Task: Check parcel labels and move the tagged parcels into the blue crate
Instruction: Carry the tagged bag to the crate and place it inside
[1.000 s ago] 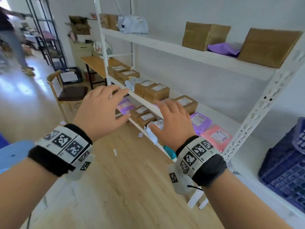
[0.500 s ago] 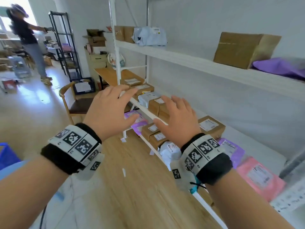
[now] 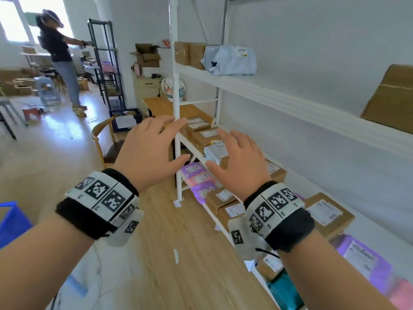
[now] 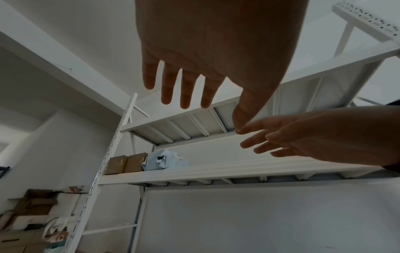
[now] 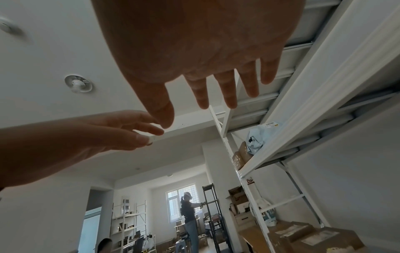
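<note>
Both my hands hover palm-down in front of a white shelving rack [image 3: 290, 104] and hold nothing. My left hand [image 3: 178, 139] has straight, spread fingers [image 4: 186, 89] by the rack's front post. My right hand [image 3: 216, 148] is spread above a small grey-blue mailer [image 3: 214, 153] on the middle shelf without touching it. Labelled brown boxes [image 3: 206, 135] stand beyond it, and another labelled box [image 3: 328, 213] lies nearer me. Purple mailers [image 3: 196, 175] lie on the lower shelf. A blue crate [image 3: 11, 220] shows at the left edge.
The top shelf holds brown boxes [image 3: 190, 53] and a grey mailer [image 3: 230, 60]. A wooden chair [image 3: 105, 139] and a table [image 3: 161, 106] stand past the rack's end. Another person [image 3: 58, 54] works at a black rack [image 3: 105, 63] far left. Paper scraps lie on the wooden floor.
The view has swung left along the rack, so the blue crate on the right is out of sight. Both hands stay raised and open, now over parcels nearer the rack's far end.
</note>
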A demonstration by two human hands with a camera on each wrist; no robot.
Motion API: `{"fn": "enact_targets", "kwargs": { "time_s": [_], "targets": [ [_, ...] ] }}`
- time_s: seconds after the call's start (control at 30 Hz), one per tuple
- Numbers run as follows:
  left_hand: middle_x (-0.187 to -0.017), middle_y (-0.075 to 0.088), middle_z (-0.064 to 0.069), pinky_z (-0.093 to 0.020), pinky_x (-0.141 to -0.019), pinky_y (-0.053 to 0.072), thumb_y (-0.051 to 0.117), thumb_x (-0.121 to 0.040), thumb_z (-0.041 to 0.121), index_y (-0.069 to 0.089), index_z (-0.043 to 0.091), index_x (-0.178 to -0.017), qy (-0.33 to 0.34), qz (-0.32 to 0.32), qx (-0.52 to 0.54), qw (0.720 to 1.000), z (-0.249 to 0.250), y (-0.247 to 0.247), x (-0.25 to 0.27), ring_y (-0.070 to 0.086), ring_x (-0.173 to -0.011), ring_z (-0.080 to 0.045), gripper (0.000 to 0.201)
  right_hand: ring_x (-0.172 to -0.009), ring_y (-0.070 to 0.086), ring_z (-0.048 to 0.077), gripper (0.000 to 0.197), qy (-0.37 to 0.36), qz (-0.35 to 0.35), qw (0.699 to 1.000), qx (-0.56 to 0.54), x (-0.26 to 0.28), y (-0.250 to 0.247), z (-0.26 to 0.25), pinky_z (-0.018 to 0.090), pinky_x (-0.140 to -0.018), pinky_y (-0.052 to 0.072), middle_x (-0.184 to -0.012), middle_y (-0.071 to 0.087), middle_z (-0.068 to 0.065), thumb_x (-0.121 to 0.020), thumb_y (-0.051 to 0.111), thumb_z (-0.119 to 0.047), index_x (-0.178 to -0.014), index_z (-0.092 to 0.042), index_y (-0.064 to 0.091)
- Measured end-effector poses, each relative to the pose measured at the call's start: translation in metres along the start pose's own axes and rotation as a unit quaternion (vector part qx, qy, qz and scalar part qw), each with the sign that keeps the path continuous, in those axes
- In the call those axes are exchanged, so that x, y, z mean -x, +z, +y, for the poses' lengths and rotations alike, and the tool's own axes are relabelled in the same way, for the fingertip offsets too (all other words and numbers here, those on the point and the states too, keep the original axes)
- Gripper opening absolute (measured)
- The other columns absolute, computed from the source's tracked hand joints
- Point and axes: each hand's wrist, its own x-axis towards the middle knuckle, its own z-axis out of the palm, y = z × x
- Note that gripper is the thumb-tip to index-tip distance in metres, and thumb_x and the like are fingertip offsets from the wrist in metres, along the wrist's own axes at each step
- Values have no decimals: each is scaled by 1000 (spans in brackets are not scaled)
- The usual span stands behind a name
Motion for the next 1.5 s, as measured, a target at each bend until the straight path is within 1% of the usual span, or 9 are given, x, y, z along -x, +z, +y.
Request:
{"fn": "enact_targets", "kwargs": {
  "time_s": [0.17,0.27,0.43,0.63,0.83,0.93,1.07,1.33,1.5],
  "targets": [
    [-142,45,-4,-50,-105,39,37,-78,66,36,26,-145,23,3,11,1000,-48,18,-37,42,-130,-27,78,-146,14,26,74,10,14,1000,6,-50,25,-20,47,-118,18,-158,19,2,-88,51,-55,-150,-34,17],
    [-144,43,-3,-50,-105,38,38,-79,65,34,26,-146,44,12,9,999,-86,25,-65,40,-130,-27,78,-147,11,26,73,26,37,999,-2,-85,38,-38,45,-119,14,-159,17,2,-88,51,-53,-150,-35,16],
    [-145,42,-2,-50,-105,38,37,-79,66,33,28,-146,80,19,15,996,-152,30,-113,40,-131,-26,78,-146,13,27,74,45,69,997,-9,-143,62,-77,45,-118,16,-158,19,2,-88,50,-55,-150,-34,16],
    [-145,41,-2,-48,-107,36,54,-83,58,34,26,-147,119,10,16,993,-211,56,-157,38,-131,-26,74,-145,15,27,72,88,93,992,-24,-187,97,-104,46,-118,19,-158,20,3,-88,49,-56,-149,-35,17],
    [-141,45,-2,-45,-102,41,48,-82,61,38,25,-144,158,-1,66,985,-219,92,-189,43,-126,-27,72,-146,14,26,74,153,83,985,-1,-215,114,-93,48,-117,20,-158,18,3,-88,50,-55,-150,-35,15],
    [-140,45,-3,-45,-102,41,54,-83,57,37,24,-145,166,-1,81,983,-221,108,-210,43,-127,-27,71,-145,15,25,74,160,94,983,8,-233,116,-85,47,-117,21,-158,18,3,-87,50,-55,-150,-34,16],
    [-138,48,-3,-45,-100,42,49,-79,58,41,23,-143,174,1,95,980,-221,132,-242,46,-125,-27,73,-145,15,26,74,166,110,980,4,-264,123,-68,47,-117,20,-157,19,2,-87,52,-53,-149,-33,18],
    [-145,40,-2,-44,-108,35,59,-84,55,33,26,-147,202,24,80,976,-224,169,-347,39,-132,-25,75,-144,21,27,75,146,228,962,-20,-362,120,-23,48,-114,25,-155,27,6,-85,57,-51,-148,-27,25],
    [-144,43,-3,-46,-107,36,61,-83,51,37,22,-146,202,55,101,973,-218,180,-410,41,-129,-27,74,-143,21,26,76,129,287,949,-32,-414,104,5,45,-115,23,-154,26,9,-83,58,-52,-147,-23,29]
  ]
}}
